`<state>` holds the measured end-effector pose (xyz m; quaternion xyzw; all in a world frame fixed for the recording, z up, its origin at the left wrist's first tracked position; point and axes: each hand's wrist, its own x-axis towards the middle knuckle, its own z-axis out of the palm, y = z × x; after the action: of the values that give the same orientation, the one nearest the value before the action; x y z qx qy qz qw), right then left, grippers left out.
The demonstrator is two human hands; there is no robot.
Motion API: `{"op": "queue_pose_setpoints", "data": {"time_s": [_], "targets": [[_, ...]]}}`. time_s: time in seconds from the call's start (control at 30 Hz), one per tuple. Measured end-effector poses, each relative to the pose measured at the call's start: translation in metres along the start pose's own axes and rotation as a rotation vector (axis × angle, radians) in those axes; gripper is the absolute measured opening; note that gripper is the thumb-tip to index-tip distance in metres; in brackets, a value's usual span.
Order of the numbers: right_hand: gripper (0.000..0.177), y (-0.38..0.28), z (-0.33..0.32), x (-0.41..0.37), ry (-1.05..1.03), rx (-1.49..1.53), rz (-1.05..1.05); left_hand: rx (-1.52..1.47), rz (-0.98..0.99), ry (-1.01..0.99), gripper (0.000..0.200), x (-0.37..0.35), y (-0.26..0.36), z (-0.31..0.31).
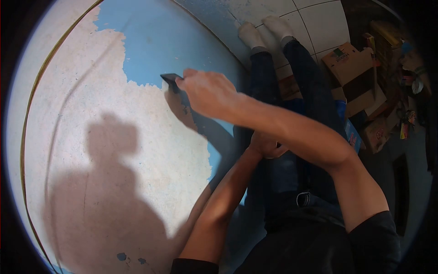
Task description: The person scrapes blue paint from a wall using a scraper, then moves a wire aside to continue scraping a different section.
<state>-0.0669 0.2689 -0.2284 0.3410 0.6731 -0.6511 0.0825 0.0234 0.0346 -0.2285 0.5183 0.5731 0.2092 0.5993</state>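
My right hand [207, 93] is closed around a dark, flat-bladed scraper [170, 78]. The blade meets the wall [150, 132] at the ragged border between blue paint [155, 45] and a pale, stripped patch. Lower down, my left hand [266, 145] rests in front of my legs, partly covered by my right forearm. Its fingers look curled, and whatever they hold, if anything, is hidden.
Open cardboard boxes [349, 66] and mixed clutter lie to the right of my legs. White floor tiles [319, 23] show beyond my socked feet [251, 35]. A thin cord [31, 100] hangs along the wall's left side. My shadow falls across the stripped patch.
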Motion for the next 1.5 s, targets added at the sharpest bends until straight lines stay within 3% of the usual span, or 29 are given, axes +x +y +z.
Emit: {"op": "queue_pose_setpoints", "data": {"time_s": [0.07, 0.13, 0.23, 0.3, 0.37, 0.47, 0.53, 0.57, 0.6, 0.63, 0.73, 0.83, 0.9, 0.97, 1.0, 1.07, 1.17, 1.23, 1.3, 1.33, 1.4, 1.5], "targets": [[0.032, -0.001, 0.0, 0.0, 0.023, 0.028, -0.02, 0.012, -0.038, -0.098, 0.049, 0.007, 0.004, -0.013], [0.027, -0.01, -0.002, -0.015, 0.032, 0.081, -0.026, -0.232, -0.338, -0.407, 0.057, 0.012, 0.011, -0.022], [0.026, -0.026, -0.007, -0.04, 0.014, 0.145, -0.029, -0.157, -0.499, -0.77, 0.066, 0.039, 0.029, -0.051], [0.029, -0.022, -0.01, -0.031, -0.017, 0.116, -0.029, -0.062, -0.348, -0.584, 0.06, 0.039, 0.029, -0.05], [0.029, -0.011, -0.006, -0.013, -0.013, 0.044, -0.039, -0.079, -0.026, -0.009, 0.046, 0.01, 0.011, -0.014], [0.034, -0.009, 0.001, -0.019, 0.06, 0.014, -0.068, -0.01, 0.026, 0.008, 0.043, -0.003, -0.003, 0.003], [0.033, -0.021, 0.001, -0.032, 0.077, 0.022, -0.062, 0.184, -0.145, -0.529, 0.045, 0.022, 0.011, -0.027], [0.032, -0.029, -0.003, -0.042, 0.054, 0.026, -0.044, 0.174, -0.213, -0.698, 0.046, 0.033, 0.02, -0.047], [0.031, -0.034, -0.004, -0.048, 0.025, 0.032, -0.023, 0.135, -0.25, -0.727, 0.047, 0.038, 0.025, -0.053], [0.032, -0.032, -0.001, -0.045, 0.032, 0.031, -0.026, 0.104, -0.249, -0.67, 0.049, 0.035, 0.022, -0.049], [0.033, -0.011, 0.003, -0.008, 0.036, 0.004, -0.031, 0.005, -0.085, -0.124, 0.054, 0.004, 0.006, -0.008], [0.034, -0.006, -0.002, 0.013, 0.01, -0.023, -0.034, 0.06, 0.03, -0.058, 0.06, 0.01, 0.008, -0.017], [0.033, -0.013, -0.004, -0.009, 0.031, -0.011, -0.063, 0.011, -0.326, -0.616, 0.064, 0.043, 0.029, -0.047], [0.031, -0.023, -0.007, -0.03, 0.052, -0.001, -0.067, -0.088, -0.39, -0.663, 0.064, 0.039, 0.024, -0.038], [0.031, -0.026, -0.007, -0.034, 0.062, 0.007, -0.071, -0.154, -0.273, -0.437, 0.061, 0.007, 0.0, 0.005], [0.032, -0.019, -0.008, -0.013, 0.023, 0.025, -0.021, -0.009, -0.077, -0.209, 0.062, -0.008, -0.01, 0.004], [0.034, -0.011, -0.014, -0.005, 0.009, 0.01, -0.058, 0.135, 0.03, -0.22, 0.067, 0.001, -0.002, -0.013], [0.035, -0.013, -0.006, -0.014, 0.067, 0.03, -0.079, -0.127, -0.098, -0.22, 0.061, -0.024, -0.024, 0.023], [0.034, -0.026, -0.003, -0.032, 0.104, 0.016, -0.08, -0.192, -0.236, -0.357, 0.056, -0.017, -0.026, 0.019], [0.034, -0.031, 0.0, -0.038, 0.116, 0.015, -0.081, -0.134, -0.315, -0.494, 0.053, 0.009, -0.006, -0.011], [0.035, -0.03, -0.004, -0.025, 0.069, 0.011, -0.056, -0.058, -0.293, -0.493, 0.053, 0.016, 0.007, -0.023], [0.037, -0.016, -0.011, 0.01, 0.024, -0.013, -0.058, 0.018, 0.034, -0.068, 0.059, 0.006, 0.004, -0.011]]}}
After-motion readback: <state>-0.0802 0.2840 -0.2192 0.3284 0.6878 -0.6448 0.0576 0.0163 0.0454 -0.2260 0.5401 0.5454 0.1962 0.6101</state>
